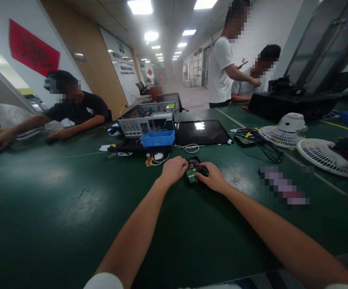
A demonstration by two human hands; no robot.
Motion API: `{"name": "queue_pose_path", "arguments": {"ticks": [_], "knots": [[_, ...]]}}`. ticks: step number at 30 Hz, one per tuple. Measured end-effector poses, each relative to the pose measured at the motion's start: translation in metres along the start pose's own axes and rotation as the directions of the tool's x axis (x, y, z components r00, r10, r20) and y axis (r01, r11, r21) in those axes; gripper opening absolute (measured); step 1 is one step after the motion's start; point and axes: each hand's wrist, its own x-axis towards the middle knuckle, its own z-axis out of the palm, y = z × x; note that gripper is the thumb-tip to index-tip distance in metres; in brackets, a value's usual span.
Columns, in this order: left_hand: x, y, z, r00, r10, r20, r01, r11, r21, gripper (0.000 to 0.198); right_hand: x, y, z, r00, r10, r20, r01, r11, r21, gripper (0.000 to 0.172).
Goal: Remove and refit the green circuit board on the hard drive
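Note:
Ahead of me, low over the green table, is what looks like a small black hard drive [193, 161] with a green circuit board [191, 175] on its near part. My left hand [174, 170] is closed at the drive's left edge, fingers bent and pressed together. From the right, my right hand [213, 177] grips it, the thumb lying by the green board and the index finger along the far side. The palm-side fingers of both hands are partly hidden.
Beyond my hands stand a blue bin [158, 139], an open computer case [145, 122] and a flat black screen [203, 132]. White fan parts [282, 130] and cables lie to the right, near a blurred-out item [284, 186]. People sit left and stand back right.

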Motion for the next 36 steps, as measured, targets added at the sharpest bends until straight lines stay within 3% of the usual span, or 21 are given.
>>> {"name": "queue_pose_path", "arguments": {"ticks": [4,11,16,22,27,30,34,36], "knots": [[-0.001,-0.010,0.000,0.994,-0.107,-0.010,0.107,0.994,-0.009,0.028,0.000,-0.004,0.001,1.000,0.023,-0.013,-0.023,1.000,-0.018,0.045],[-0.002,-0.021,0.004,0.993,-0.118,0.009,0.118,0.993,-0.028,0.043,0.001,-0.016,0.014,0.991,0.079,-0.110,-0.088,0.993,-0.075,0.051],[0.000,-0.025,-0.007,0.988,-0.138,-0.068,0.130,0.985,-0.113,0.032,0.001,-0.014,0.015,0.991,0.080,-0.106,-0.089,0.993,-0.076,0.056],[0.000,-0.035,-0.034,0.965,-0.123,-0.232,0.046,0.948,-0.315,0.025,0.002,-0.015,0.011,0.992,0.111,-0.067,-0.115,0.992,-0.058,0.057],[-0.001,-0.039,-0.040,0.942,-0.104,-0.320,-0.040,0.910,-0.414,0.018,0.005,-0.016,0.002,0.991,0.131,0.002,-0.131,0.991,-0.032,0.056],[-0.001,-0.036,-0.039,0.935,-0.089,-0.342,-0.124,0.823,-0.554,0.016,0.007,-0.014,-0.008,0.987,0.116,0.108,-0.117,0.993,0.009,0.057],[-0.002,-0.028,-0.041,0.977,-0.025,-0.211,-0.163,0.550,-0.819,0.031,0.006,-0.010,-0.014,0.990,0.070,0.125,-0.081,0.993,0.085,0.056],[-0.002,-0.025,-0.041,0.986,0.010,-0.167,-0.150,0.492,-0.857,0.037,0.004,-0.011,-0.013,0.992,0.064,0.108,-0.075,0.992,0.098,0.054]]}}
